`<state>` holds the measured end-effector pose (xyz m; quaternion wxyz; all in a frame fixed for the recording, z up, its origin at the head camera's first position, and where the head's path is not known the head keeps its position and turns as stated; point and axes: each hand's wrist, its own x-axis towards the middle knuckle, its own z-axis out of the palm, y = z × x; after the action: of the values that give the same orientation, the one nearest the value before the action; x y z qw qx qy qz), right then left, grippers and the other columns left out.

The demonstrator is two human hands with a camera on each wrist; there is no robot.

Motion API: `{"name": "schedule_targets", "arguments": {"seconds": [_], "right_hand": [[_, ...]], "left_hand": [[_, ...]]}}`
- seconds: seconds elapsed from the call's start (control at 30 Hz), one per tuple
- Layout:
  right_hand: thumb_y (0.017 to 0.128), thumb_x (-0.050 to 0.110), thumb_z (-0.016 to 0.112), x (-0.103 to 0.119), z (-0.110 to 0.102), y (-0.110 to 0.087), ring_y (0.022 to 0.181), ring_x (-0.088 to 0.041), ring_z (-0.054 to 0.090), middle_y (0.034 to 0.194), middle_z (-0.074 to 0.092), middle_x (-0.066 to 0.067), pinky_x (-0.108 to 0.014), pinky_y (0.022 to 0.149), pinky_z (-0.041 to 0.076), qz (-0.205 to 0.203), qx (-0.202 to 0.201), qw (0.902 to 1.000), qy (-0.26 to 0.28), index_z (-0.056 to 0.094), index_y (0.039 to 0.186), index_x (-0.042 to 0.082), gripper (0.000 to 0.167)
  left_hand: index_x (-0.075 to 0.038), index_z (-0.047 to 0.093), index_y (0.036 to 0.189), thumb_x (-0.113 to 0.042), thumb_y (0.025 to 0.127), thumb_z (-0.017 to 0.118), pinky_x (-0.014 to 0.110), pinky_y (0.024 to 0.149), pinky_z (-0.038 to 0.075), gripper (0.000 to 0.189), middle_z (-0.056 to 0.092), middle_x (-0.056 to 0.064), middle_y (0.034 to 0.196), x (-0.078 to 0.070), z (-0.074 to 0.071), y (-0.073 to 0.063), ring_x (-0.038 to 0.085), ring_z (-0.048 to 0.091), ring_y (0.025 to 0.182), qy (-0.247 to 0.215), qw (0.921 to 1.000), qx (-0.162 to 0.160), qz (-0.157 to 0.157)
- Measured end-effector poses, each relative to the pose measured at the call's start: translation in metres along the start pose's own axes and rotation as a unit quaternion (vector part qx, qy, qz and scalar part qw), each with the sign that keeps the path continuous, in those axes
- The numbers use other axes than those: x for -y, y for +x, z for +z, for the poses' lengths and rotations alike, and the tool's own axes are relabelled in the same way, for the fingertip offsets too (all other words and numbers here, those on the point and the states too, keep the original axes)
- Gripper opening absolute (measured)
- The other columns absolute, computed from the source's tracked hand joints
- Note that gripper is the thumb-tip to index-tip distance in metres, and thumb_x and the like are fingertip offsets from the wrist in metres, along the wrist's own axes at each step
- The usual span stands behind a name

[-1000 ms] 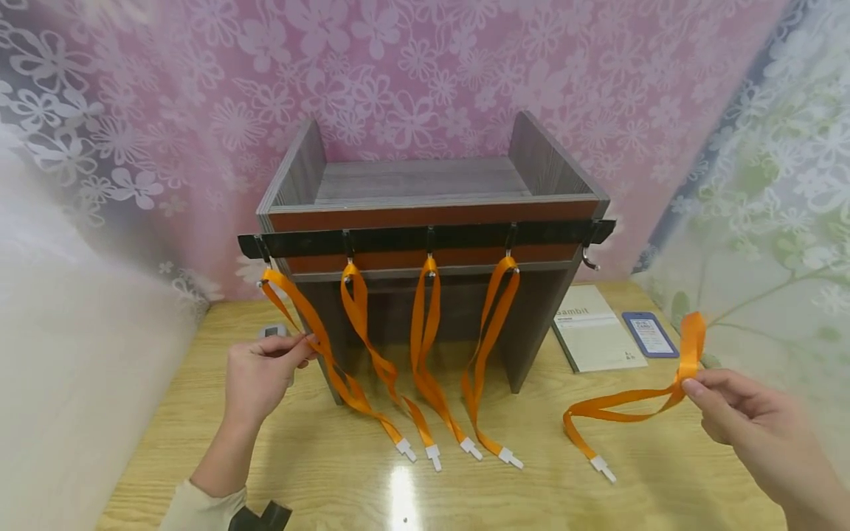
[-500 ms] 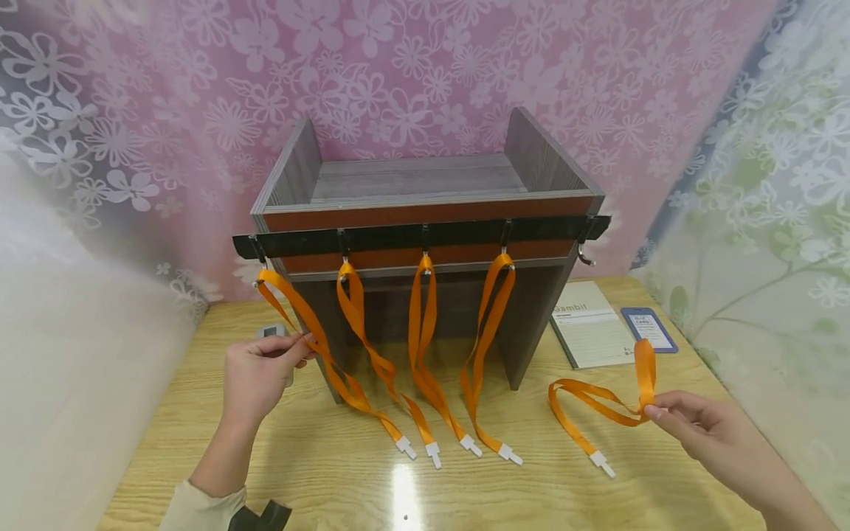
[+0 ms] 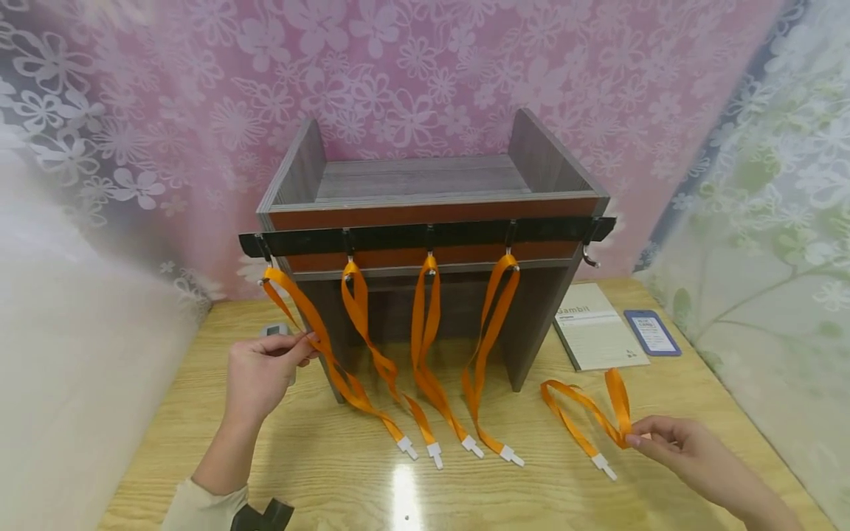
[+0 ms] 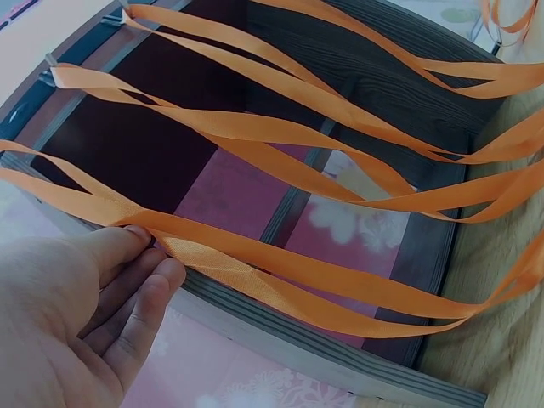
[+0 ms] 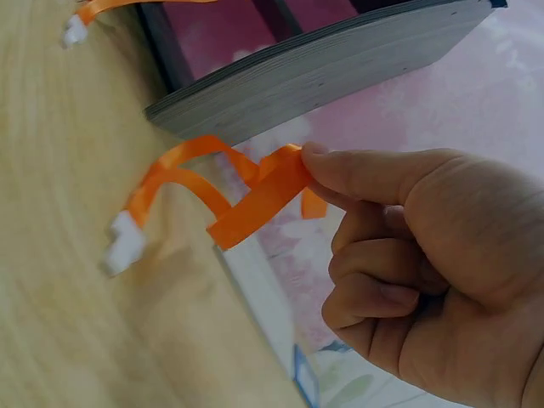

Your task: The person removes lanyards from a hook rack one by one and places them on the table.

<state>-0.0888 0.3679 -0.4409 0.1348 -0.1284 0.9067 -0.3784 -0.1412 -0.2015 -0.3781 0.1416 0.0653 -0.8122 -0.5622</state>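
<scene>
Several orange lanyards with white clips hang from hooks on a black rail [image 3: 392,240]. My left hand [image 3: 262,376] pinches one strap of the leftmost lanyard [image 3: 307,306] between thumb and fingers, and the left wrist view shows this grip beside the shelf's side panel. At the right, my right hand [image 3: 690,453] pinches a separate orange lanyard [image 5: 263,200] between thumb and forefinger, its other fingers curled in. This lanyard's loop stands up above the fingertips, and its white clip [image 3: 603,466] lies low near the tabletop. The rightmost hook [image 3: 589,257] carries no lanyard.
A grey wooden shelf unit [image 3: 425,177] stands at the back of the wooden table [image 3: 319,479]. Right of it lie a pale notebook [image 3: 600,332] and a blue card holder [image 3: 652,332]. A small grey device [image 3: 274,329] sits behind my left hand.
My right hand has moved left and down toward the tabletop with its lanyard, and the loop has come closer to the clip. My left hand keeps its hold almost in place.
</scene>
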Motion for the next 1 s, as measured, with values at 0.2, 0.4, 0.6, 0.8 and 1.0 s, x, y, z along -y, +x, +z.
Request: {"name": "schedule_targets", "arguments": {"seconds": [0.2, 0.4, 0.6, 0.8, 1.0], "right_hand": [[0.102, 0.019, 0.059, -0.014, 0.014, 0.000, 0.060, 0.004, 0.040, 0.070, 0.055, 0.013, -0.024, 0.045, 0.036, 0.011, 0.018, 0.9995, 0.024, 0.072, 0.108, 0.007, 0.019], [0.103, 0.022, 0.057, -0.022, 0.020, 0.004, 0.064, 0.000, 0.045, 0.082, 0.069, 0.004, -0.026, 0.048, 0.037, 0.019, 0.038, 0.9985, 0.034, 0.071, 0.107, 0.006, 0.022], [0.104, 0.024, 0.056, -0.030, 0.024, 0.006, 0.079, 0.000, 0.058, 0.098, 0.074, -0.001, -0.020, 0.063, 0.047, 0.043, 0.068, 0.9954, 0.053, 0.071, 0.111, 0.004, 0.026], [0.104, 0.023, 0.056, -0.038, 0.028, 0.006, 0.081, 0.002, 0.059, 0.098, 0.074, 0.000, -0.018, 0.069, 0.049, 0.057, 0.063, 0.9946, 0.060, 0.070, 0.112, 0.000, 0.029], [0.102, 0.026, 0.059, -0.044, 0.037, 0.005, 0.081, 0.002, 0.060, 0.097, 0.075, 0.003, -0.018, 0.070, 0.050, 0.074, 0.016, 0.9963, 0.041, 0.070, 0.115, 0.001, 0.031]], "left_hand": [[-0.002, 0.081, 0.094, -0.021, 0.088, 0.078, 0.024, 0.040, 0.040, 0.020, 0.076, -0.008, 0.070, 0.001, 0.002, 0.000, 0.006, 0.070, 0.065, 0.004, 1.0000, -0.001, -0.001], [-0.002, 0.081, 0.093, -0.022, 0.088, 0.079, 0.024, 0.040, 0.040, 0.021, 0.075, -0.009, 0.069, 0.002, 0.002, -0.001, 0.006, 0.070, 0.065, -0.001, 1.0000, -0.002, 0.009], [-0.001, 0.081, 0.094, -0.021, 0.088, 0.079, 0.024, 0.043, 0.047, 0.021, 0.076, -0.008, 0.071, 0.002, 0.002, -0.001, 0.006, 0.071, 0.065, -0.012, 0.9999, 0.001, 0.012], [-0.001, 0.080, 0.095, -0.020, 0.088, 0.079, 0.025, 0.042, 0.045, 0.020, 0.076, -0.009, 0.072, 0.002, 0.002, -0.001, 0.006, 0.071, 0.065, -0.010, 0.9999, 0.000, 0.010], [0.000, 0.080, 0.095, -0.019, 0.089, 0.078, 0.026, 0.043, 0.046, 0.020, 0.076, -0.008, 0.071, 0.002, 0.002, 0.000, 0.005, 0.071, 0.065, -0.010, 0.9999, -0.003, 0.012]]}}
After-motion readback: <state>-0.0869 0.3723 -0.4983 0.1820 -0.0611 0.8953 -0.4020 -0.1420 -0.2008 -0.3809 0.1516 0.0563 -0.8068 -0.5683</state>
